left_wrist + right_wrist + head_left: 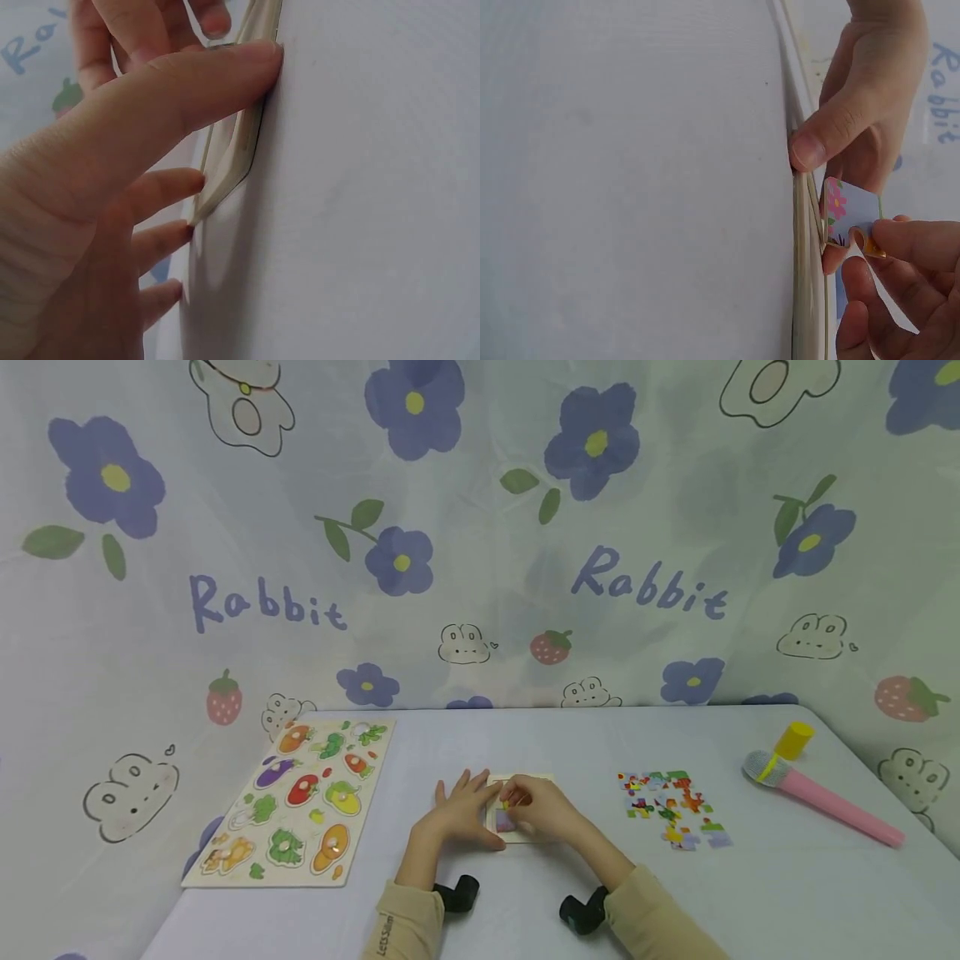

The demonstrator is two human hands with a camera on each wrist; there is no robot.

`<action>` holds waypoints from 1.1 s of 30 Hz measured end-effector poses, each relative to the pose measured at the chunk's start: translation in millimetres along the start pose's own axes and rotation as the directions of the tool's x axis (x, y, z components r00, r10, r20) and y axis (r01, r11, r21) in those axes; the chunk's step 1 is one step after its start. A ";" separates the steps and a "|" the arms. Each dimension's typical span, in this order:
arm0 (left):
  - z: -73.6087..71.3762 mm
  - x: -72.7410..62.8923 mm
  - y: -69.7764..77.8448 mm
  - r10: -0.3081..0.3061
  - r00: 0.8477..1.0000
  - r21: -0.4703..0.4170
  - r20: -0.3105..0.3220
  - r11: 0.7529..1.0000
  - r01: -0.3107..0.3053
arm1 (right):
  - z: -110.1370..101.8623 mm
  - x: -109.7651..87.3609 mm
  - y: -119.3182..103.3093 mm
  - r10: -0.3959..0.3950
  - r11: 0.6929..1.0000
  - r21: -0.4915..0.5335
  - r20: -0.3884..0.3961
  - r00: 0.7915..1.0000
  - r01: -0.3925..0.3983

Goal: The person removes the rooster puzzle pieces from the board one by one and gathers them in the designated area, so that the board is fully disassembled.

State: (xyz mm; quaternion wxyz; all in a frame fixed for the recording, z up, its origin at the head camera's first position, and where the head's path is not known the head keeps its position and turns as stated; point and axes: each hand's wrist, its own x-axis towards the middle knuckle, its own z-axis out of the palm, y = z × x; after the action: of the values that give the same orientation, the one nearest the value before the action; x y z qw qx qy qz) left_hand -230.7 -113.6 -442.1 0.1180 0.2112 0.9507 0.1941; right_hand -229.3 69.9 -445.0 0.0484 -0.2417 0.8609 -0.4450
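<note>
A small pale jigsaw tray point(528, 839) lies flat on the table between both hands. My left hand point(463, 810) steadies its left side, fingers spread along the edge. In the left wrist view the left thumb point(217, 79) presses the tray's near edge. Over the tray, my right hand point(542, 808) pinches a jigsaw piece point(853, 204) between thumb and fingertips. Pink flowers on a lilac ground show on this piece, which is tilted up with one edge at the tray's surface. The hands hide most of the tray's inside.
Several loose jigsaw pieces point(692, 803) lie to the right. A wooden vegetable puzzle board point(311, 875) is at the left. Far right are a pink toy microphone point(840, 806) and a yellow cylinder point(795, 741). A patterned cloth point(480, 568) hangs behind the table.
</note>
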 end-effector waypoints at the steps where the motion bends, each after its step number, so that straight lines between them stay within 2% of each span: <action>1: -0.1 0.1 -0.1 0.000 1.000 0.002 -0.001 1.000 0.000 | -1.7 -0.1 0.7 0.008 1.000 0.006 -0.011 1.000 -0.008; 8: -0.3 0.5 0.3 -0.005 1.000 0.016 -0.007 1.000 0.005 | -15.0 -1.5 4.0 0.120 0.991 0.069 -0.045 0.992 -0.117; 13: 0.3 1.4 0.2 -0.013 1.000 0.010 -0.003 1.000 0.013 | -24.9 -6.7 8.5 0.165 0.983 0.098 -0.061 0.984 -0.158; 21: 1.2 2.3 0.5 -0.014 1.000 0.011 0.006 1.000 0.014 | -44.6 -22.0 18.9 0.268 0.962 0.092 -0.112 0.957 -0.259; 28: -0.2 -0.1 2.3 -0.008 1.000 -0.005 0.005 1.000 0.008 | -64.9 -38.7 32.8 0.317 0.947 0.097 -0.138 0.938 -0.306; 33: -1.3 -0.8 2.9 -0.003 1.000 -0.011 0.003 1.000 0.003 | -76.5 -47.7 38.7 0.328 0.944 0.093 -0.141 0.934 -0.317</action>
State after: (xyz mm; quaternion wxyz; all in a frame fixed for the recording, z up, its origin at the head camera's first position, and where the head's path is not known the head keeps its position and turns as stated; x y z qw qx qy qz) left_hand -229.3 -112.0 -439.6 0.1206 0.2092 0.9499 0.1986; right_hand -224.6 167.5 -436.0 0.0621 -0.0599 0.8742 -0.4779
